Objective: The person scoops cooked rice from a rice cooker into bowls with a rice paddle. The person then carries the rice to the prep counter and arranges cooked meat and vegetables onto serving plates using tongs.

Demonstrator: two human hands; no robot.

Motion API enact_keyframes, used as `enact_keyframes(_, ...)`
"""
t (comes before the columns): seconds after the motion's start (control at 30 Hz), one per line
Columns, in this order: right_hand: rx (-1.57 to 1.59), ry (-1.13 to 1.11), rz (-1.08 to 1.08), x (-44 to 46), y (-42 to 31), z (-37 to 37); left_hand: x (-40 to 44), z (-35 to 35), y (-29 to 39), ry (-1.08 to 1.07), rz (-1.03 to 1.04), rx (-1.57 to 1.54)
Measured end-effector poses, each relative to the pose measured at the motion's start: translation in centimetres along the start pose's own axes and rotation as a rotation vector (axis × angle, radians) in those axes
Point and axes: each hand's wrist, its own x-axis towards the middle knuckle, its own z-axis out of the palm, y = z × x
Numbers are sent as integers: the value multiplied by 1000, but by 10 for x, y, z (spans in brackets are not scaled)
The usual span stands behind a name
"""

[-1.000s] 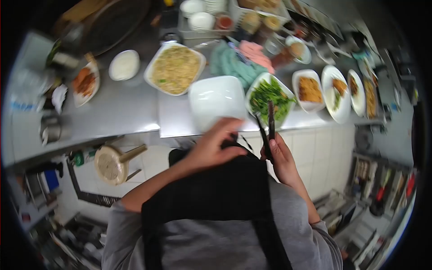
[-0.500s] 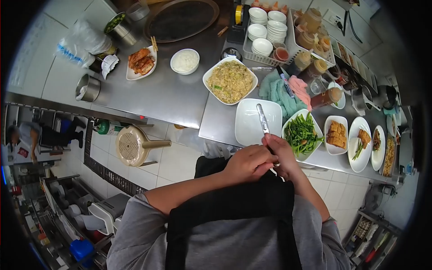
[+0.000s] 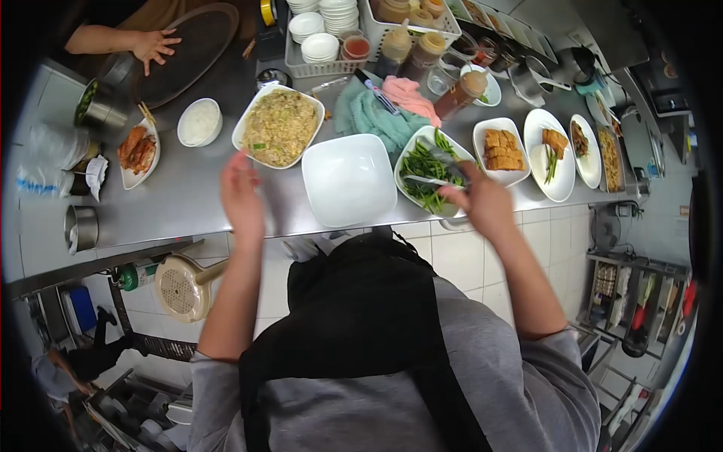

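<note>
My right hand [image 3: 482, 200] is closed around metal tongs [image 3: 428, 181], whose arms are apart over the cooked green vegetables [image 3: 418, 167] in a white square dish. Motion blurs the fingers on that side. My left hand [image 3: 242, 196] is raised over the counter edge, slightly blurred, with its fingers apart and nothing seen in them. Its fingertips are by the near left rim of a bowl of fried rice [image 3: 280, 124]; whether they touch it I cannot tell. Between my hands stands a bare white square dish [image 3: 349, 181].
Another person's hand [image 3: 156, 50] is spread over a round dark tray [image 3: 188, 56]. At left are a rice bowl [image 3: 199, 122] and a chicken dish [image 3: 138, 152]. Cloths [image 3: 373, 113] and sauce bottles [image 3: 461, 94] lie behind. Sliced-food plates [image 3: 502, 149] line the right.
My hands, together on the tongs before, have parted. The right has carried the tongs to the greens; the left has moved towards the fried rice. Another person's hand has appeared over the tray. The view has shifted.
</note>
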Motion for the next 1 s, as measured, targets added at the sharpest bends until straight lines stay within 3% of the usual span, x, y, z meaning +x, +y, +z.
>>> enact_keyframes(0.13, -417, -11, -116, 15, 29, -33, 97, -46, -75, -1, -439, -186)
enact_keyframes(0.17, -420, -16, -107, 18, 25, -28, 109, -48, -76, -9, -445, -185)
enact_keyframes(0.23, -541, 13, -323, 27, 14, -17, 126, -50, -70, 14, -398, -159)
enact_keyframes(0.27, -643, -135, -264, 33, 4, -14, 129, -50, -65, 4, -428, -166)
enact_keyframes(0.3, -641, -141, -262, 37, 2, -11, 126, -49, -63, 2, -432, -162)
enact_keyframes(0.4, -686, -185, -275, 44, 3, -3, 102, -44, -50, 77, -392, -159)
enact_keyframes(0.47, -694, -202, -305, 47, 7, -3, 76, -43, -42, 200, -136, 25)
enact_keyframes(0.63, -715, -254, -368, 48, 2, -11, 0, -41, -34, 179, 109, 77)
enact_keyframes(0.83, -419, -65, -378, 41, 56, 1, -63, -29, -50, -7, 65, 28)
enact_keyframes(1.0, 125, -128, -47, 18, 87, 36, -74, -18, -45, -89, 30, 1)
